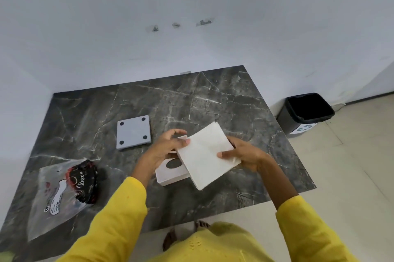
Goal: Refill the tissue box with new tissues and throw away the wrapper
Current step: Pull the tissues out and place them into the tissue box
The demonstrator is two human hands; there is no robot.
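A stack of white tissues (205,155) is held tilted above the table, over the right side of a white tissue box (170,173) whose dark oval opening faces up. My right hand (243,156) grips the stack's right edge, thumb on top. On the stack's upper left corner, my left hand (168,148) pinches with thumb and fingers. The box's grey lid (133,132), with dark round feet at its corners, lies flat to the upper left. The clear plastic wrapper (61,193), printed black and red, lies at the table's left front.
The dark marble table (213,102) stands against a white wall. A black waste bin (304,112) with a dark liner sits on the tiled floor to the right of the table. My feet show below the table's front edge.
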